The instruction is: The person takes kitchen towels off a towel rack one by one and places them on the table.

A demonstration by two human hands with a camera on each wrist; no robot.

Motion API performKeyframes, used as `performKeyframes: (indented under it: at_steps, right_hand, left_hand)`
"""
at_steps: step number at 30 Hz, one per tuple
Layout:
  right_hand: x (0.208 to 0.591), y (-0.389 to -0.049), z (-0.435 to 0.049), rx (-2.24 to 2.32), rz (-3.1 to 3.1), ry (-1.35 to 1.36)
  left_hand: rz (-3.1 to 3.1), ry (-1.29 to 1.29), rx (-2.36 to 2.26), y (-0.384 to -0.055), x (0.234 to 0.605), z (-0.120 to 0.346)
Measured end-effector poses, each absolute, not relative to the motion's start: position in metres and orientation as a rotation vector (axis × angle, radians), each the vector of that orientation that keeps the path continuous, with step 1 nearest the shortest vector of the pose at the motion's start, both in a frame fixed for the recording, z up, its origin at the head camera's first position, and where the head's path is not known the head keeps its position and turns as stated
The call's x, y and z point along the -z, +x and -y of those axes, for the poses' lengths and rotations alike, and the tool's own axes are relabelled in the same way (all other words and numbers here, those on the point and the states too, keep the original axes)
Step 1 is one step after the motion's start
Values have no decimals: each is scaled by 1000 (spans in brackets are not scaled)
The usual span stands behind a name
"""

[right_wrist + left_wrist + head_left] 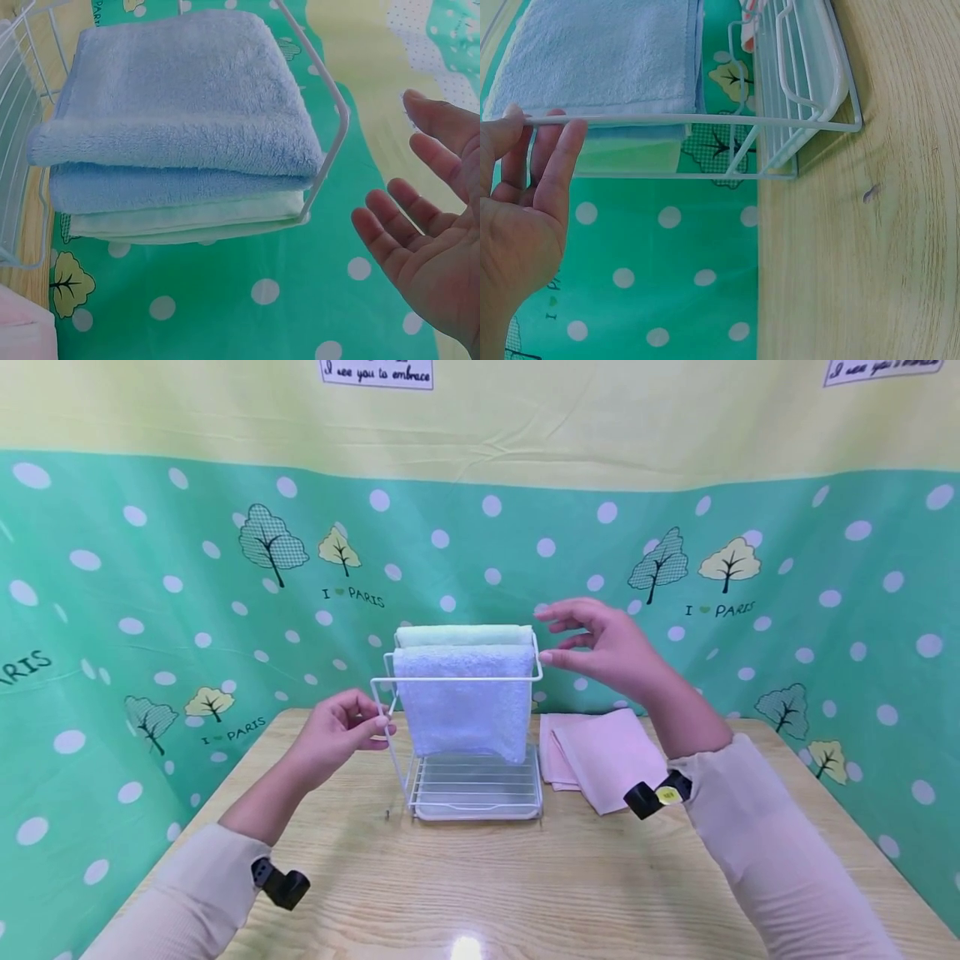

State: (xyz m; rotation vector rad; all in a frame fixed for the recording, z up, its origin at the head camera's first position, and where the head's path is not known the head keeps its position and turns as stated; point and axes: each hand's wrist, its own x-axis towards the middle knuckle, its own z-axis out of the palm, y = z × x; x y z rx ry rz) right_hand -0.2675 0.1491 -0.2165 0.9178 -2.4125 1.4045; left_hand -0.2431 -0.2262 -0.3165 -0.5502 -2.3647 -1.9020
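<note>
A white wire rack [457, 679] stands on the table with a blue towel [465, 710] folded over one of its bars. Behind that towel hangs a pale green towel [465, 634]. My left hand [341, 725] pinches the rack's left upright between thumb and fingers, as the left wrist view also shows around the wire [705, 119]. To the right of the rack's top, my right hand [600, 639] hovers with loosely bent fingers. In the right wrist view that hand [435, 225] is apart from the rack and the towels, holding nothing.
On the table right of the rack lies a folded pink towel [611, 756]. A whitish tray [480, 814] sits at the rack's base. The wooden table [450, 877] runs back to a green dotted curtain [465, 560] behind the rack.
</note>
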Motion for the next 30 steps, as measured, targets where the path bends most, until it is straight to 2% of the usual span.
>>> performKeyframes:
  at_steps: [30]
  right_hand:
    - [208,-277,-127,-1179,2445,1114]
  left_hand:
    - [2351,-573,1912,-244,318,227]
